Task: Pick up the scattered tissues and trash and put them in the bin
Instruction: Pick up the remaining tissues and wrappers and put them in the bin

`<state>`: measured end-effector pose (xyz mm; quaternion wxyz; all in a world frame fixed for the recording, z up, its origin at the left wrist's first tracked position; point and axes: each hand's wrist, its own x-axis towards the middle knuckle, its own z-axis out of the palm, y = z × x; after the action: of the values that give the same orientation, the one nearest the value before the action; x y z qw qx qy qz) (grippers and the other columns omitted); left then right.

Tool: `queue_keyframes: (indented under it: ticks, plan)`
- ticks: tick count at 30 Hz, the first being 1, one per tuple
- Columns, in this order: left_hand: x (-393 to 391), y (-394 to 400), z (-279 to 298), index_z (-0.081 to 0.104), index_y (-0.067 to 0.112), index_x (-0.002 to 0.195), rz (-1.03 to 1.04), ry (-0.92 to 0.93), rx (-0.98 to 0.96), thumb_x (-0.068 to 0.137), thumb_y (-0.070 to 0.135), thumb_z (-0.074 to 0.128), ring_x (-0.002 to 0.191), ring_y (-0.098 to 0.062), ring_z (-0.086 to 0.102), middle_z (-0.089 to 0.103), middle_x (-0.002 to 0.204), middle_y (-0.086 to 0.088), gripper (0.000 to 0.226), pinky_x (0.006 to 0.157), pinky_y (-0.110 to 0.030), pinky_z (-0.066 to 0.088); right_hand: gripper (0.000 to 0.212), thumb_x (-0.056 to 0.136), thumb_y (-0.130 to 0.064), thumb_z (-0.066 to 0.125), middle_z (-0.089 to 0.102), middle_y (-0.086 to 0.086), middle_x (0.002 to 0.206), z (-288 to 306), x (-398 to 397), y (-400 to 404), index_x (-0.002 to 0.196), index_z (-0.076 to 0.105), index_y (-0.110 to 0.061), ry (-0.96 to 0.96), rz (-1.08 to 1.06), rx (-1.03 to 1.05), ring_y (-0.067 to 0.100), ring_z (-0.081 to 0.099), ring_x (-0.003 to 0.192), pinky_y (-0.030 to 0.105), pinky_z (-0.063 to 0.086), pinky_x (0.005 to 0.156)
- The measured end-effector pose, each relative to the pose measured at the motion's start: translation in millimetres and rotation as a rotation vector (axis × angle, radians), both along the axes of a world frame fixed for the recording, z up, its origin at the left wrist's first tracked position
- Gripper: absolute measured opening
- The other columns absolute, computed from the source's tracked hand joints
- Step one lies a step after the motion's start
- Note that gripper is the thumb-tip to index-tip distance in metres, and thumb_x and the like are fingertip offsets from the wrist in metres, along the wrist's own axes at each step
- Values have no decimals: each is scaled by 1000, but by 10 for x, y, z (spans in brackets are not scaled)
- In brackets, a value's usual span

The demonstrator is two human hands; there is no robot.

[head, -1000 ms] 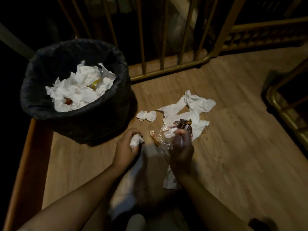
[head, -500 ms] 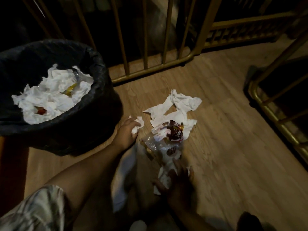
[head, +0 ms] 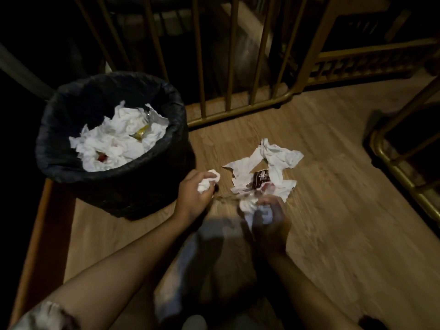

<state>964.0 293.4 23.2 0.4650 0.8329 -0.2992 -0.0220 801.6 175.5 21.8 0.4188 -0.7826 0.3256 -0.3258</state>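
Since half a second ago the right hand [head: 269, 217] came up off the floor with a tissue wad [head: 250, 206] bunched in its fist. Left hand [head: 197, 191] still clamped on two wads [head: 209, 182], just right of the bin [head: 71, 167]. Bin load next, likely. Flat tissues [head: 276, 160] and wrapper [head: 260, 178] remain mid-floor.

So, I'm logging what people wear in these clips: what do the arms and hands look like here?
Both forearms are bare, and the left hand and right hand have no gloves. A pale patterned sleeve shows at the left upper arm. It is too dim and blurred to tell rings or a watch.
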Motion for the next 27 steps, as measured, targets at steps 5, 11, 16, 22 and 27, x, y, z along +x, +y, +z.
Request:
queue_keyframes:
  ticks: [5,11,16,22,27]
  plan:
    - [-48,-191,477,74,17,98,17,20,-164,87,13,69,97,-1,63,71,101,3,12,87,-14,48,25,81,7,47,68,0,82,630,399,-139,86,65,-9,-293,28,-15,6,65,83,19,52,74]
    - [-102,-170,1080,67,13,80,178,52,-350,82,26,76,72,-4,65,70,77,3,15,67,-26,53,14,82,-11,47,60,-5,75,1104,767,-25,83,61,-12,-422,44,201,10,58,76,29,48,70]
    - [-48,137,1546,58,9,81,387,-54,-514,86,34,70,70,-21,64,65,75,-5,28,63,-35,54,27,90,-40,48,57,-9,69,1445,1162,178,79,59,-17,-450,202,232,2,54,68,20,43,63]
    - [365,699,1758,48,21,105,554,-176,-248,80,10,69,104,-10,49,45,119,-2,34,91,-10,37,33,72,-5,47,53,-4,88,1798,1635,563,104,48,-14,-467,565,436,2,53,70,20,45,60]
    - [659,1027,1666,48,11,120,558,-151,153,72,-12,51,126,-29,31,32,136,-12,54,97,-16,23,39,80,5,48,47,5,115,1951,2096,874,108,39,-21,-294,644,247,17,51,103,11,44,78]
